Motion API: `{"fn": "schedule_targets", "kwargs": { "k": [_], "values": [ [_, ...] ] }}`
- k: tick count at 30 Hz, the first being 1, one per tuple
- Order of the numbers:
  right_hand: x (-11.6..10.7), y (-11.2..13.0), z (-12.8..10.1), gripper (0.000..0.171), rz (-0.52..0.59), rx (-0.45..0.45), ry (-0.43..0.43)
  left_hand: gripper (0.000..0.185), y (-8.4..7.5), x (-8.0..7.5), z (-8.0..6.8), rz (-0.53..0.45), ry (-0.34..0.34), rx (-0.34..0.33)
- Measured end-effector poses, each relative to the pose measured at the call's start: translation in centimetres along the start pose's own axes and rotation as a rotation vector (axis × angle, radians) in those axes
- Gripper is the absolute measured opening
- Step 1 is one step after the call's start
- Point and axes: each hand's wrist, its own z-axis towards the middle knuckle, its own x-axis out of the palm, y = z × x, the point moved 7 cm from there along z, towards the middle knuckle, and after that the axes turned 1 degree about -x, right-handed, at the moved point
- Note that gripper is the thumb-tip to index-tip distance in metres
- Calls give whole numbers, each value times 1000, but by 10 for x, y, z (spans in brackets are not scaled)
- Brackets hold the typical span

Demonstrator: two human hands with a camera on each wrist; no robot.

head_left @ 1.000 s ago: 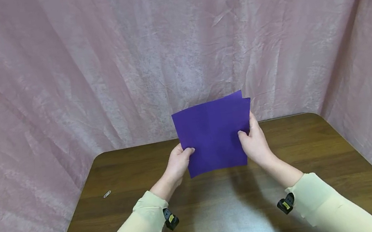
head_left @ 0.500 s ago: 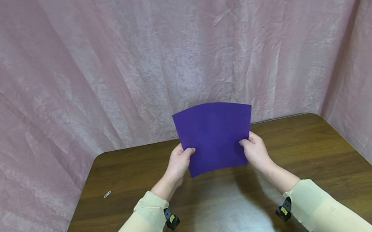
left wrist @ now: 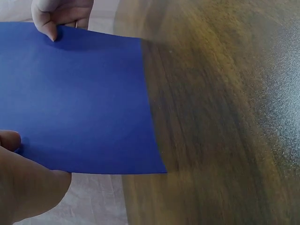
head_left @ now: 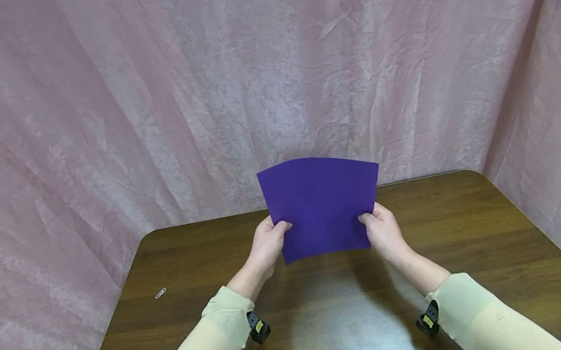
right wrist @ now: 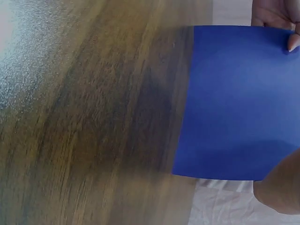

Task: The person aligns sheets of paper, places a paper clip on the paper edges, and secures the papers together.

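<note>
Purple paper [head_left: 321, 205] is held up above the table, its top edge bowed, its front facing the head camera. My left hand [head_left: 266, 244] pinches its left edge, thumb on the front and fingers behind. On the opposite edge my right hand [head_left: 385, 232] grips the same way. Both wrist views render the paper [left wrist: 84, 103] bluer, with its near edge free above the wood. Whether more than one sheet is in the stack cannot be told from the current frames, as the edges line up. The fingers behind the paper are mostly hidden.
A small white paper clip [head_left: 160, 293] lies on the left part of the brown wooden table [head_left: 460, 232]. Pink curtains [head_left: 263, 67] hang behind and on both sides of the table. Each wrist wears a small black camera [head_left: 259, 328].
A second purple sheet's corner stuck out at the upper right one second ago; now the edges coincide. My right hand has slid down the right edge. The left hand has hardly moved.
</note>
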Motion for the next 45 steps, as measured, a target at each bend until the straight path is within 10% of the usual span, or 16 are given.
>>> {"fn": "schedule_targets", "kwargs": {
  "k": [24, 45],
  "values": [
    [2, -5, 3, 28, 23, 2, 12, 23, 5, 2, 1, -30, 11, -12],
    [-2, 8, 0, 30, -82, -5, 218, 27, -3, -3, -7, 21, 153, -41]
  ]
}}
